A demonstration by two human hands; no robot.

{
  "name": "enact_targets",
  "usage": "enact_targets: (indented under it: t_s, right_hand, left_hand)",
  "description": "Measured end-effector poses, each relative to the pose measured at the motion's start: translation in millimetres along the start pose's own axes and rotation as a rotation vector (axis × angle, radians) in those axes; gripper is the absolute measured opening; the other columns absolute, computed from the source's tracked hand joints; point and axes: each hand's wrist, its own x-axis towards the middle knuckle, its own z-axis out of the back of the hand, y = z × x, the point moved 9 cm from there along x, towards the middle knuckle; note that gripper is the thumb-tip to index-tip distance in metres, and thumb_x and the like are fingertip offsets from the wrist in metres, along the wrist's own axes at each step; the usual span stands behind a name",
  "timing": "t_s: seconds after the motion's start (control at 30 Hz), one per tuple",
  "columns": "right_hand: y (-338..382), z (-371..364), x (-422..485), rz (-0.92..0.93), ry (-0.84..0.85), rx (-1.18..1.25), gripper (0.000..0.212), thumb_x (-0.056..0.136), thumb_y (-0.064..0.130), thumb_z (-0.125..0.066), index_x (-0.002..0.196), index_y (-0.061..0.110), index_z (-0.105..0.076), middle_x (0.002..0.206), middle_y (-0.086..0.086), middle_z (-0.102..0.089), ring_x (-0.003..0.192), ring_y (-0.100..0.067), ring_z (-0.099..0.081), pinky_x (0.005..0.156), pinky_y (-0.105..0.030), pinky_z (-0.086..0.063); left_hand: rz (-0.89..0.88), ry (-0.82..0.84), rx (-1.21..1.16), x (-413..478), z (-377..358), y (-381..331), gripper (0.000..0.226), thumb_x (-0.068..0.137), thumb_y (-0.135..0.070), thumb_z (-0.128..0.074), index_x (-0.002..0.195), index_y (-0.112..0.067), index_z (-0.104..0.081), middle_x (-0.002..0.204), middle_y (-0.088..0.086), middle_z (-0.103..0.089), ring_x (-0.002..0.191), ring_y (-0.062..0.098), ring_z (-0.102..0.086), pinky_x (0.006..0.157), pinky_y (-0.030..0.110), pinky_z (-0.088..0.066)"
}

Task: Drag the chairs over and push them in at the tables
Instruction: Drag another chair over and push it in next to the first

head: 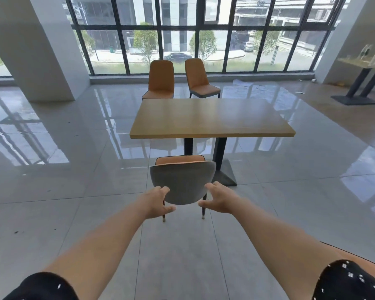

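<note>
A chair (pixel 182 180) with a grey back and orange seat stands in front of me, facing the near left side of a wooden table (pixel 212 118); its seat is short of the table edge. My left hand (pixel 158 202) and my right hand (pixel 219 198) flank the lower sides of the chair back with fingers spread and loosely bent, gripping nothing. Two more orange chairs stand at the table's far side, the left one (pixel 161 80) close to the edge and the right one (pixel 200 80) turned slightly and set back.
The table's black pedestal base (pixel 224 174) sits just right of the near chair. An orange chair edge (pixel 355 254) shows behind my right arm. A white pillar (pixel 37 50) rises at left, another table (pixel 364 66) at far right, windows behind. The tiled floor is glossy.
</note>
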Motion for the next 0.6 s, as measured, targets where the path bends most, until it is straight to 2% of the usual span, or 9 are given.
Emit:
enact_targets:
  t_s: [0.23, 0.43, 0.6]
  right_hand:
    - [8.6, 13.8, -46.2, -0.059, -0.062, -0.005, 0.075, 0.086, 0.062, -0.064, 0.145, 0.022, -0.041, 0.147, -0.006, -0.045, 0.128, -0.027, -0.052, 0.096, -0.038, -0.047]
    - [22.5, 12.0, -89.9, -0.150, -0.071, -0.043, 0.083, 0.089, 0.059, -0.063, 0.154, 0.018, -0.030, 0.158, -0.009, -0.035, 0.141, -0.031, -0.041, 0.111, -0.048, -0.041]
    - [28.9, 2.1, -131.8, -0.251, -0.129, -0.013, 0.083, 0.091, 0.058, -0.061, 0.155, 0.016, -0.030, 0.159, -0.008, -0.035, 0.142, -0.027, -0.038, 0.113, -0.044, -0.036]
  left_hand:
    - [-0.060, 0.001, 0.057, -20.5, 13.0, -9.1, 0.076, 0.087, -0.061, -0.065, 0.146, -0.021, -0.040, 0.139, 0.004, -0.054, 0.119, 0.023, -0.056, 0.093, 0.033, -0.048]
    - [-0.163, -0.009, 0.131, -32.6, 27.1, -13.1, 0.079, 0.085, -0.065, -0.064, 0.147, -0.024, -0.039, 0.138, 0.002, -0.054, 0.117, 0.022, -0.058, 0.091, 0.034, -0.051]
    - [-0.301, 0.004, 0.134, -52.0, 18.4, -27.2, 0.074, 0.082, -0.068, -0.063, 0.141, -0.027, -0.044, 0.134, -0.001, -0.057, 0.115, 0.021, -0.058, 0.095, 0.041, -0.054]
